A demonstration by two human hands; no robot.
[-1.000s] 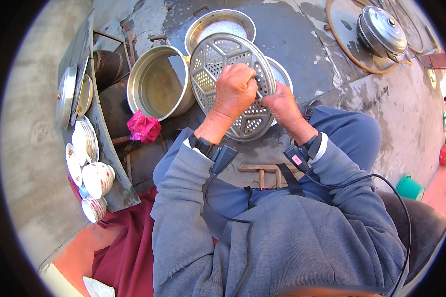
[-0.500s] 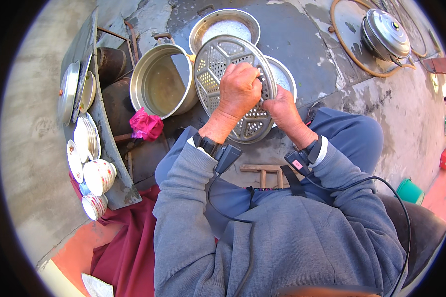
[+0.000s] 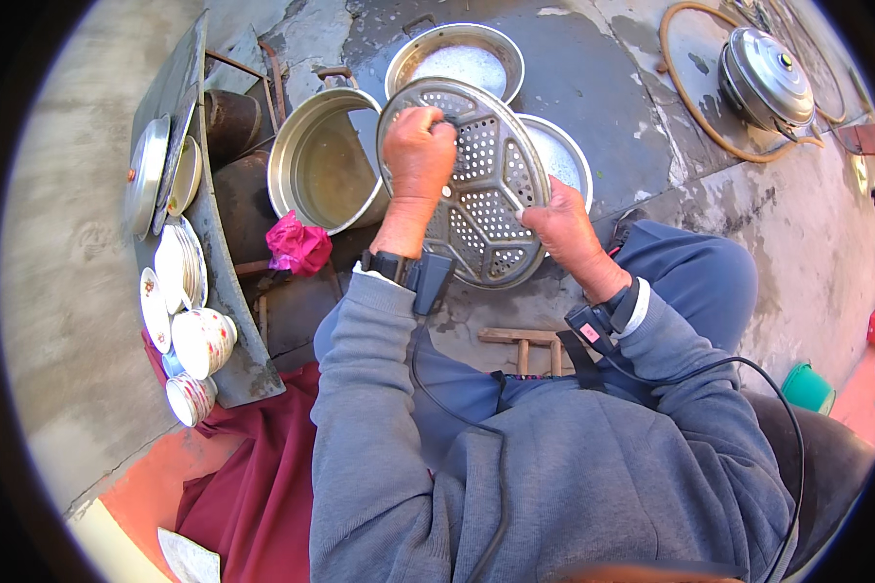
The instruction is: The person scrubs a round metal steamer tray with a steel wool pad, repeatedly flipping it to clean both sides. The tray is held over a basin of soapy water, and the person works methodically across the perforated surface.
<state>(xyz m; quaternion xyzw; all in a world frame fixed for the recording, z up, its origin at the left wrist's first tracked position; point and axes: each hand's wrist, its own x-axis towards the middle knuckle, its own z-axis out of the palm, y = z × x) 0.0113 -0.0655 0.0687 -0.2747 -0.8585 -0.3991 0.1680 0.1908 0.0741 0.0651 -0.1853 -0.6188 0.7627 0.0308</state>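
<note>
A round metal steamer tray [image 3: 476,209], pierced with small holes between raised ribs, is held tilted above my lap. My right hand [image 3: 571,231] grips its right rim, thumb on the face and fingers out of sight behind. My left hand [image 3: 419,151] is closed and pressed against the upper left of the tray's face. A bit of something dark shows by its fingers, too hidden to name. Just left of the tray stands a deep metal pot [image 3: 284,155] with cloudy water. Behind it are a basin [image 3: 399,60] of suds and, partly covered, another sudsy basin [image 3: 580,160].
Stacked plates [image 3: 172,267], patterned bowls [image 3: 204,342] and lids line a low board [image 3: 238,340] on the left. A crumpled pink bag [image 3: 298,245] lies beside the pot. A lidded pot [image 3: 768,78] and hose [image 3: 673,68] are far right; a green bucket [image 3: 807,389] sits nearer.
My left hand has moved from the tray's middle to its upper left. The tray has turned a little in my right hand's hold, and the whole view has shifted slightly.
</note>
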